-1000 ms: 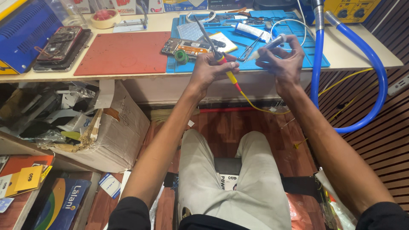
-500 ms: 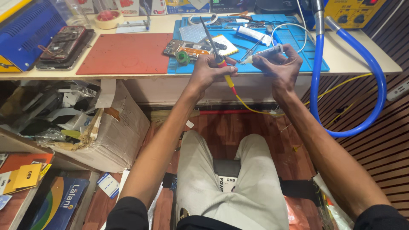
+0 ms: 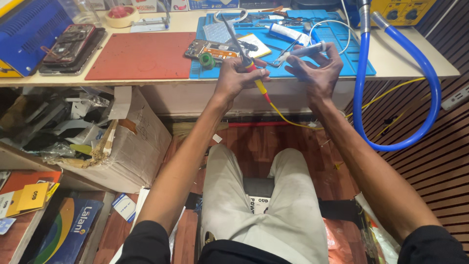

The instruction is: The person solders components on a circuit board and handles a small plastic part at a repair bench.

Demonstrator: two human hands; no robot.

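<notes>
My left hand [image 3: 238,74] grips a soldering iron [image 3: 244,54] with a red and yellow handle; its metal tip points up and away over the blue work mat [image 3: 293,68], and its yellow cord [image 3: 288,120] hangs down toward the floor. My right hand [image 3: 318,68] holds a grey syringe-like tube [image 3: 305,50] and thin metal tweezers [image 3: 286,51], just right of the iron. A bare phone circuit board [image 3: 210,49] and a small green solder spool [image 3: 207,60] lie on the mat left of the iron's tip.
A red mat [image 3: 141,56] lies left of the blue one, with an opened phone [image 3: 68,44] and a blue box [image 3: 24,29] beyond. A blue hose [image 3: 420,88] loops off the bench's right side. A cluttered cardboard box [image 3: 122,142] stands under the bench by my left knee.
Both hands have lifted slightly and drawn nearer each other over the mat's front edge; the iron's tip now points more upright. The view has shifted a little downward.
</notes>
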